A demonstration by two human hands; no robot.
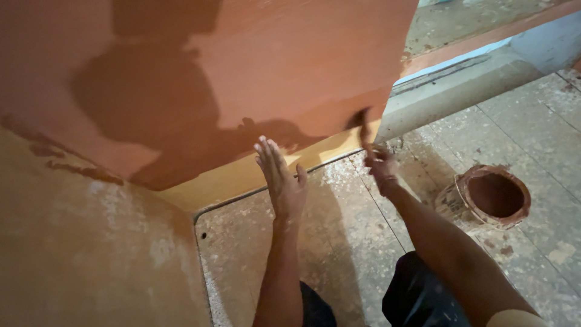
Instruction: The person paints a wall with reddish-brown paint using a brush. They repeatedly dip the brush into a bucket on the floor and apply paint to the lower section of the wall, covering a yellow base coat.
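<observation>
The right hand [380, 166] is closed around the handle of a paintbrush [363, 130], whose dark, loaded bristles stand just above the knuckles and touch the lower edge of the red-brown painted wall [290, 66], at the corner where that colour meets an unpainted yellow band [242, 175] along the bottom. The brush looks light and stiff in the handle, soft and floppy only at the bristle tip; judging by the wet sheen, the handle may be slick with paint, so a grip low on the handle, well back from the bristles, seems the safest place to hold it, which is roughly where the fingers sit now. The left hand [281, 181] is wide open and holds nothing, fingers straight and together, the palm laid flat toward the yellow band to the left of the brush; whether it actually presses on the wall or hovers just off it I cannot tell. To the right of the right hand, near but apart from it, a round paint pot [487, 197] sits tilted on the speckled floor [339, 242], its rim smeared red-brown. It is probably heavy enough when filled to need lifting by the body, since the rim looks messy and slippery.
</observation>
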